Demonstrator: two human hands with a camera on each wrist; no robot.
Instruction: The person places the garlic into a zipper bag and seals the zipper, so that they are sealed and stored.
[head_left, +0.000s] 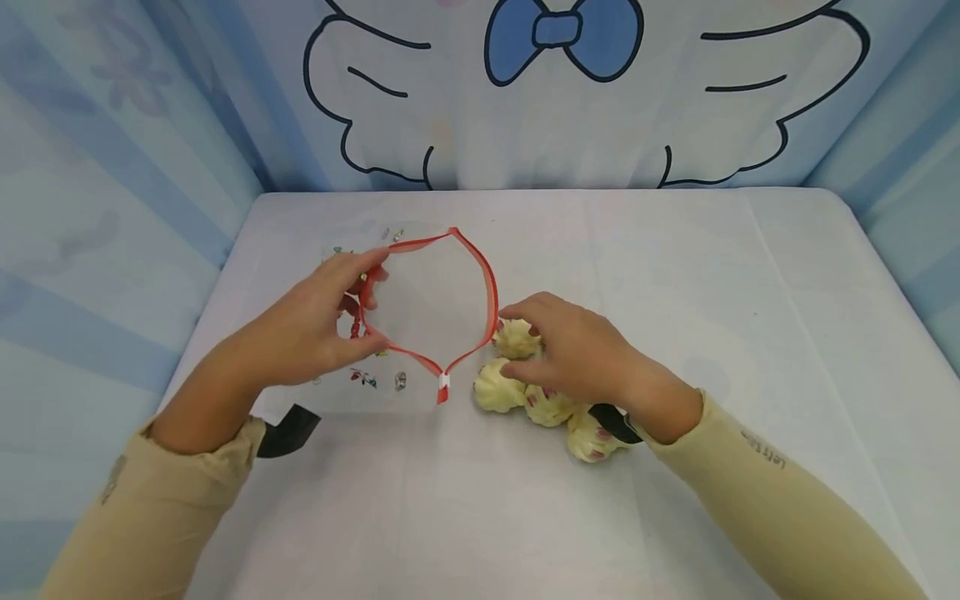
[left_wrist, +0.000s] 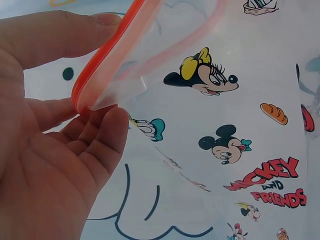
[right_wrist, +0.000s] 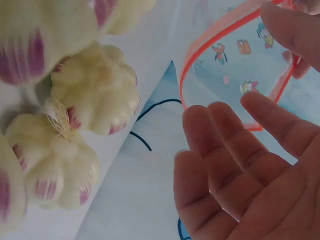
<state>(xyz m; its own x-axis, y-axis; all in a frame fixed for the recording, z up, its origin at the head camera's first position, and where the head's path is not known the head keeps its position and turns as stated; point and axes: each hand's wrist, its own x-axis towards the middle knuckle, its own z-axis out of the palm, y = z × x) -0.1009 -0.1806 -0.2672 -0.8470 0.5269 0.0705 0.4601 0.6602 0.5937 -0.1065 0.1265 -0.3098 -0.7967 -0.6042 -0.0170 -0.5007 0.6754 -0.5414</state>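
A clear zip bag with a red rim and printed cartoon figures stands with its mouth spread wide. My left hand holds the rim at its left side, thumb and fingers set apart along it. At the near end of the mouth is a white slider. My right hand is at the right side of the rim, fingertips close to it and nothing in its grasp. Below that hand lie several garlic bulbs, pale with purple patches; the right wrist view shows one bulb with a tuft of roots.
A white-covered table lies under everything. Behind it hangs a curtain with a blue bow and black outlines, and patterned blue cloth closes the left side. Black straps show at the cuffs of beige sleeves.
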